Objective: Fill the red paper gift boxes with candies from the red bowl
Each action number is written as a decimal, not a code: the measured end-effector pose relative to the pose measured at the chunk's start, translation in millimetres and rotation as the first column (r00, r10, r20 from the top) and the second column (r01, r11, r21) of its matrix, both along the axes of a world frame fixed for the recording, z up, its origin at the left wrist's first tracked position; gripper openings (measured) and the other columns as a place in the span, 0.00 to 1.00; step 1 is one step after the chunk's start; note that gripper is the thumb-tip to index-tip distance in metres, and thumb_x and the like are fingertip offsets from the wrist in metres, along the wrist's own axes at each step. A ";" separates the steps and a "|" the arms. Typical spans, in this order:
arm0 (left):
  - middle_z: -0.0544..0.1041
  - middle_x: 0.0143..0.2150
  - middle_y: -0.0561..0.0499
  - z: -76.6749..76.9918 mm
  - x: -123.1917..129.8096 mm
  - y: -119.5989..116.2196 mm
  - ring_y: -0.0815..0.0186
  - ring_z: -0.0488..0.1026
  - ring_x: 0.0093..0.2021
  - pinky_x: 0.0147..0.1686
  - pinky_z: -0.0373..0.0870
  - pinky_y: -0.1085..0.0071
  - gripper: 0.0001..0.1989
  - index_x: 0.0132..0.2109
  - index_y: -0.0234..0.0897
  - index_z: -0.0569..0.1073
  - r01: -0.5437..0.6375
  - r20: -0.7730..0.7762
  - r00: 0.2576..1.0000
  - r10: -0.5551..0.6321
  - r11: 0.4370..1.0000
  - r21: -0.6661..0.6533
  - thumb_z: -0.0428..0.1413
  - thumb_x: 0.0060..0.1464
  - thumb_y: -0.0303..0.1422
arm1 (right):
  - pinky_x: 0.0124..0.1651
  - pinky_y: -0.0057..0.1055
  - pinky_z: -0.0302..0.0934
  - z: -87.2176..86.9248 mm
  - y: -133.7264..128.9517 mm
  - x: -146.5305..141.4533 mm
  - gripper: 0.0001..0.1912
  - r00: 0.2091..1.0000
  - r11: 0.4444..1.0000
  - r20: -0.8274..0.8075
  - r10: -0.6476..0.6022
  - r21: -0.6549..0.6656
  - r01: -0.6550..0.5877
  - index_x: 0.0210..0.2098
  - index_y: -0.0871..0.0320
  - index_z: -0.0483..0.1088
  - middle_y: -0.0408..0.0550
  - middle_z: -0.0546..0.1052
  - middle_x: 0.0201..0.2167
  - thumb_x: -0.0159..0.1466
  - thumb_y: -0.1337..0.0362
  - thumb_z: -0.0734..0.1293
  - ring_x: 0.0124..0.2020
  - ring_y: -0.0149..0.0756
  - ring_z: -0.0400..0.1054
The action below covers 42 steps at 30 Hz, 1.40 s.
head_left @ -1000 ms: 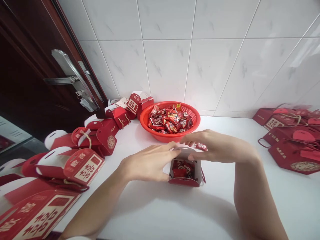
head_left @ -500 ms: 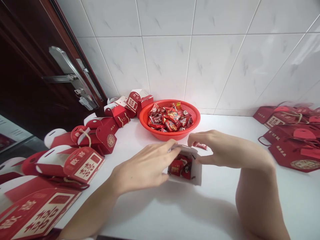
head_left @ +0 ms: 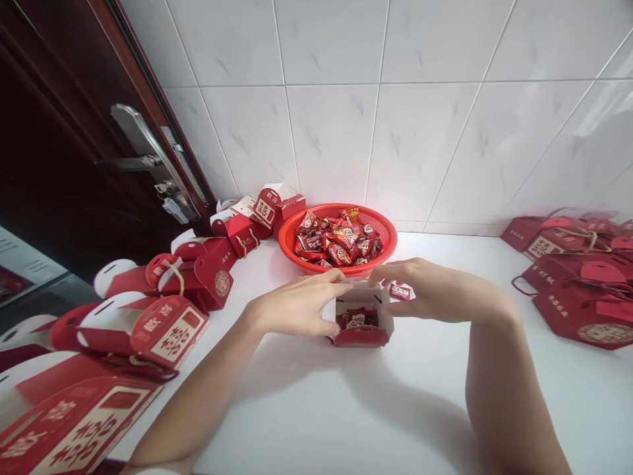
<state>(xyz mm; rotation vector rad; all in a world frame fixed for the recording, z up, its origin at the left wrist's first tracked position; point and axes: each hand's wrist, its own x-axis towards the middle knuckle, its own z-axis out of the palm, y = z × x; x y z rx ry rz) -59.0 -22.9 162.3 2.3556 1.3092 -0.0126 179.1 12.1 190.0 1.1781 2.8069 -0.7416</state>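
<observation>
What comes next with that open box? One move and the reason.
Probably fold the flaps shut. The box stands open with candy inside, and the left hand and right hand already pinch its top edges.

A red basket [head_left: 291,241] heaped with wrapped candies [head_left: 339,239] stands on the white surface [head_left: 346,409], against the tiled wall [head_left: 376,105]. Left of the basket, a row of open red gift boxes [head_left: 168,326] runs along the surface edge beside a dark door [head_left: 59,165] with a metal handle [head_left: 136,155]. Well right of the basket lie flat red boxes [head_left: 573,270].
</observation>
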 end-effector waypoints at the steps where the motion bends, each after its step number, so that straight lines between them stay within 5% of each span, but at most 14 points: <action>1: 0.70 0.59 0.47 -1.1 -1.8 3.4 0.54 0.71 0.55 0.49 0.68 0.66 0.32 0.66 0.47 0.66 -0.005 0.010 1.000 0.005 1.000 -0.008 0.59 0.53 0.37 | 0.34 0.29 0.61 -0.8 1.9 0.3 0.10 1.000 1.000 0.006 -0.019 0.000 0.019 0.44 0.52 0.72 0.47 0.77 0.43 0.64 0.60 0.66 0.42 0.40 0.70; 6: 0.70 0.61 0.46 -4.4 -8.1 14.5 0.53 0.69 0.58 0.52 0.67 0.66 0.35 0.70 0.49 0.60 -0.035 0.058 0.998 0.036 0.999 -0.012 0.57 0.58 0.44 | 0.35 0.31 0.64 -8.0 12.9 3.1 0.14 0.995 0.995 -0.010 -0.099 0.011 0.099 0.47 0.50 0.74 0.49 0.77 0.46 0.63 0.55 0.67 0.45 0.44 0.71; 11: 0.71 0.52 0.47 -8.6 1.2 11.2 0.57 0.74 0.47 0.44 0.69 0.66 0.28 0.66 0.49 0.67 -0.126 0.062 0.991 0.122 0.990 0.067 0.53 0.61 0.45 | 0.28 0.29 0.61 -13.8 17.6 -2.1 0.10 0.988 0.988 0.054 -0.148 -0.035 0.150 0.44 0.51 0.73 0.50 0.77 0.41 0.63 0.59 0.66 0.37 0.41 0.72; 16: 0.67 0.52 0.48 -18.6 20.4 4.4 0.63 0.73 0.39 0.39 0.69 0.67 0.18 0.55 0.44 0.74 -0.257 0.206 0.954 0.219 0.950 0.179 0.55 0.57 0.36 | 0.26 0.29 0.55 -16.0 13.6 -20.7 0.04 0.998 0.998 0.016 -0.054 -0.020 0.054 0.34 0.54 0.68 0.46 0.76 0.32 0.59 0.69 0.66 0.31 0.37 0.69; 20: 0.67 0.49 0.48 -21.6 25.1 3.7 0.61 0.71 0.39 0.37 0.69 0.66 0.18 0.47 0.40 0.73 -0.267 0.289 0.931 0.223 0.956 0.124 0.61 0.53 0.44 | 0.26 0.29 0.54 -20.2 14.3 -30.3 0.06 0.998 0.999 0.059 0.005 -0.043 -0.003 0.30 0.55 0.64 0.46 0.75 0.32 0.57 0.70 0.67 0.30 0.36 0.68; 30: 0.68 0.51 0.46 -25.9 28.1 2.7 0.53 0.70 0.49 0.44 0.71 0.61 0.34 0.58 0.45 0.67 -0.226 0.383 0.900 0.207 0.974 0.005 0.64 0.48 0.51 | 0.29 0.29 0.61 -19.6 24.1 -19.6 0.09 0.998 0.984 0.035 0.054 -0.173 -0.047 0.36 0.56 0.72 0.47 0.79 0.36 0.55 0.66 0.71 0.34 0.38 0.73; 36: 0.73 0.43 0.48 -39.3 35.7 5.9 0.57 0.73 0.41 0.37 0.70 0.64 0.41 0.63 0.42 0.62 -0.211 0.454 0.868 0.201 0.977 -0.028 0.67 0.46 0.49 | 0.32 0.29 0.65 -19.5 37.1 -0.8 0.06 1.000 0.983 -0.014 0.008 -0.185 -0.011 0.33 0.56 0.70 0.47 0.78 0.36 0.55 0.67 0.69 0.36 0.39 0.74; 42: 0.77 0.37 0.51 -35.1 34.5 5.9 0.60 0.75 0.37 0.39 0.68 0.65 0.30 0.65 0.43 0.63 -0.016 0.425 0.904 0.050 0.996 -0.084 0.51 0.63 0.52 | 0.35 0.33 0.67 -27.6 43.0 19.5 0.09 0.994 0.974 -0.110 -0.026 -0.227 0.000 0.33 0.56 0.67 0.47 0.79 0.33 0.59 0.59 0.68 0.35 0.39 0.74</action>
